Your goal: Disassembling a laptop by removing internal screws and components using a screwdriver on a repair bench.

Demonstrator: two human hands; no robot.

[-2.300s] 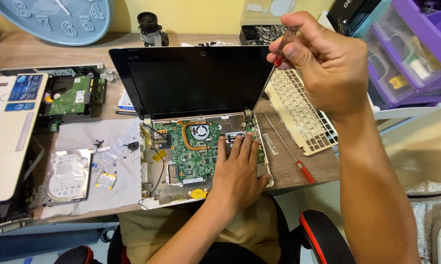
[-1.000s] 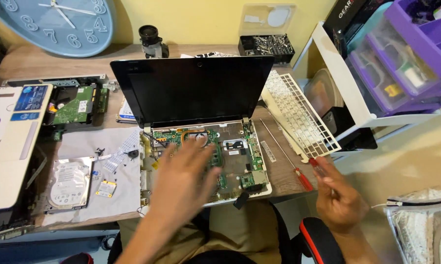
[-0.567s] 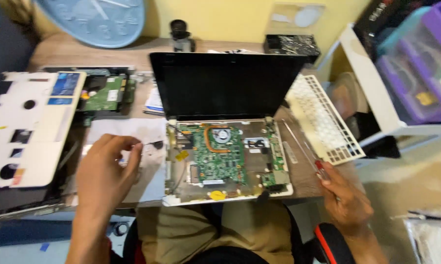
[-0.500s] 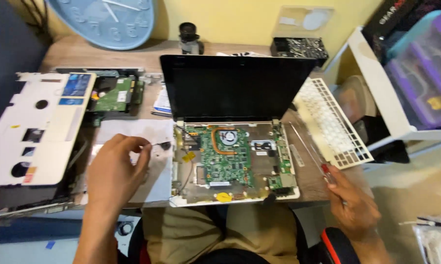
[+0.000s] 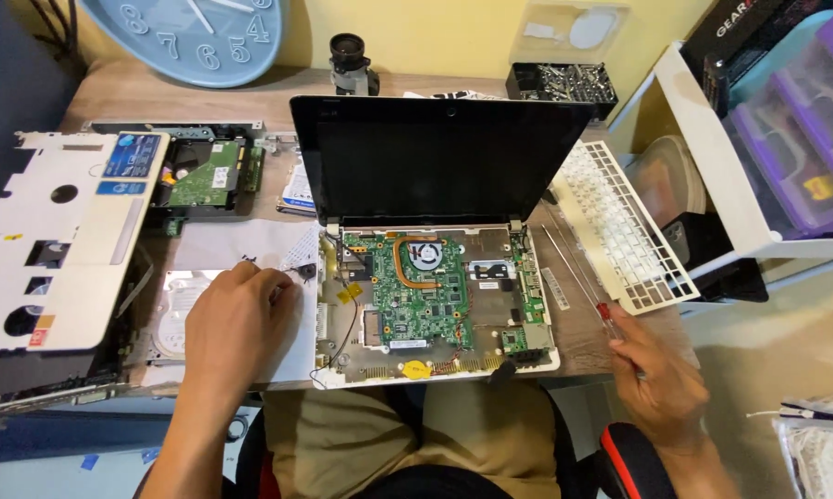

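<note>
On the wooden desk (image 5: pixel 111 92), just left of the stripped laptop base (image 5: pixel 435 310), your left hand (image 5: pixel 236 323) rests knuckles-up on a sheet of white paper (image 5: pixel 222 245), fingertips curled down toward a few small dark parts (image 5: pixel 304 271) lying near the paper's right edge; whether those fingers pinch anything cannot be told, since the back of the hand hides them. Your right hand (image 5: pixel 656 374) sits off the desk's right front corner, closed around the red handle of a slim screwdriver (image 5: pixel 578 277). That tool's long axis runs on a diagonal, handle low and near you, shaft rising up and to the left between the laptop's right edge and the detached white keyboard (image 5: pixel 624 226), tip pointing toward the hinge end of the black screen (image 5: pixel 439 162). The exposed green motherboard (image 5: pixel 416 296) (copper heat pipe and fan at its upper middle, a round yellow coin cell at its front edge) lies between your two hands, to the left of the screwdriver and to the right of the paper. Your left hand is the nearer of the two to the board's left edge; the screwdriver lies just beside its right edge, apart from it. A white bottom cover (image 5: pixel 56 240) and a bare drive (image 5: pixel 204 171) lie farther left, well apart from both hands.
</note>
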